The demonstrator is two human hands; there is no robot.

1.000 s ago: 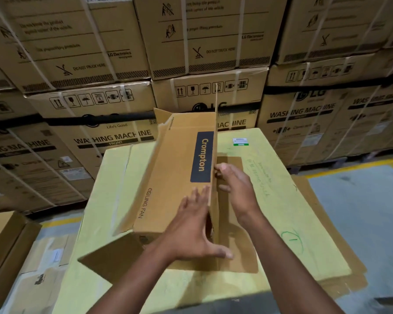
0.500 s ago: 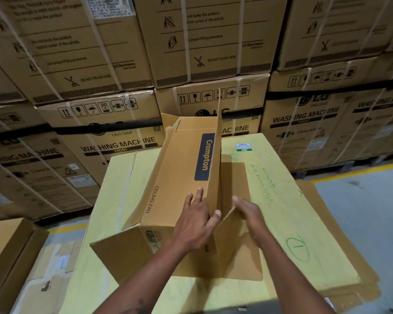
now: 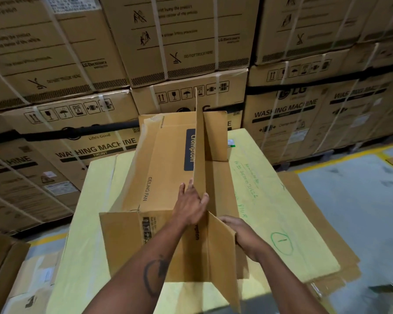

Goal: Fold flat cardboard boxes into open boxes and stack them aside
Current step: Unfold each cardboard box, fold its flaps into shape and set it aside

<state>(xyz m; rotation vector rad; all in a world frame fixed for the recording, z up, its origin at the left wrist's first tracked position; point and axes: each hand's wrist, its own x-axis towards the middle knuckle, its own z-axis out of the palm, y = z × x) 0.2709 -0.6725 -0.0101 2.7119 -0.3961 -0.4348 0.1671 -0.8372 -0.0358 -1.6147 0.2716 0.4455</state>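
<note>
Left hand [image 3: 191,206] pinches the box [image 3: 159,177] wall edge; right hand [image 3: 244,236] has dropped from that edge to the near end flap [image 3: 222,252], fingers hidden, grip indeterminate. Box sits half-squared on the yellow surface [image 3: 268,200]. Flap folding appears next.

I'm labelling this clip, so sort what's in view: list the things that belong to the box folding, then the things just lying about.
Part of the job:
- Crompton box, half opened
- its near end flap
- left hand, gripping the upright panel's edge
- right hand, behind the flap
- yellow sheet, the work surface

Just lying about:
- washing machine cartons, stacked behind
- brown cartons, lower left
</note>
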